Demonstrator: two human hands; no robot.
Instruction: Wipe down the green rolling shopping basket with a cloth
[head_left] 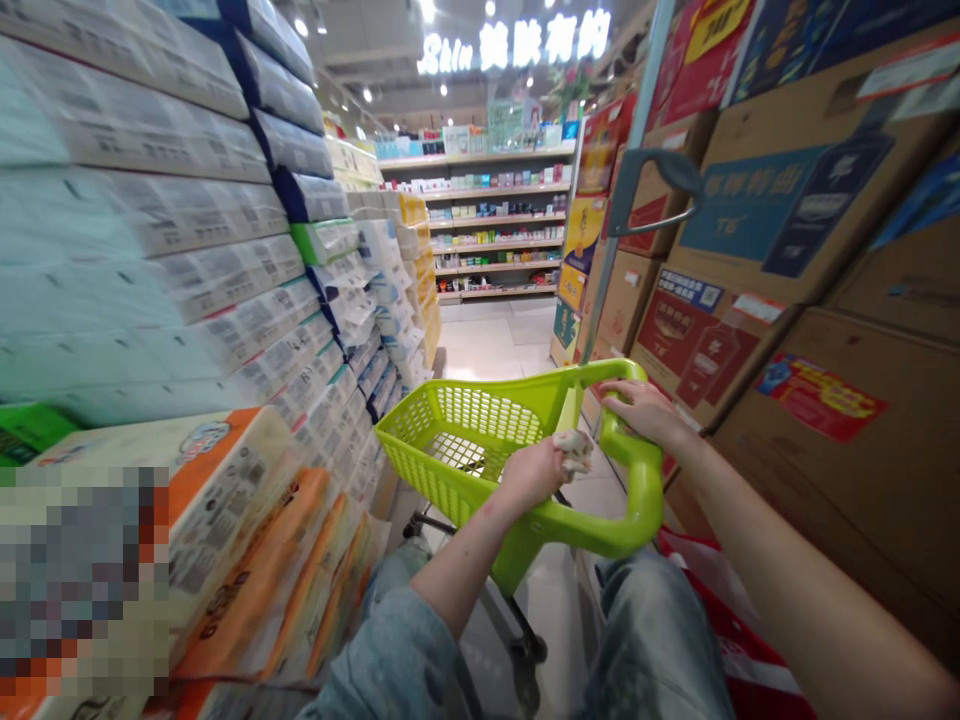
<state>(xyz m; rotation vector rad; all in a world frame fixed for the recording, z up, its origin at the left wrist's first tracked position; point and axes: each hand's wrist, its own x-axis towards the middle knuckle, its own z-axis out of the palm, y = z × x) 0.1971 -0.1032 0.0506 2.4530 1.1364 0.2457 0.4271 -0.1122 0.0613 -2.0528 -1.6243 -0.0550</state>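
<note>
A lime-green shopping cart [465,490] with a perforated basket stands in front of me, its thick looped handle towards my body. My right hand [641,408] is closed over the far right part of the handle. Closer in, my left hand [534,472] is closed around a crumpled whitish wad [576,452], cloth or tissue, I cannot tell which. It is held above the cart's rear edge. The visible part of the basket floor shows only its grid and a small dark patch.
Stacked packs of tissue paper [225,230] line the left, with orange packs [255,580] close by. Cardboard cartons [750,230] rise on the right. A grey pole [637,130] with a hooked bracket [652,195] stands beyond the handle. Ahead, the pale floor [491,345] leads to shelves [495,220].
</note>
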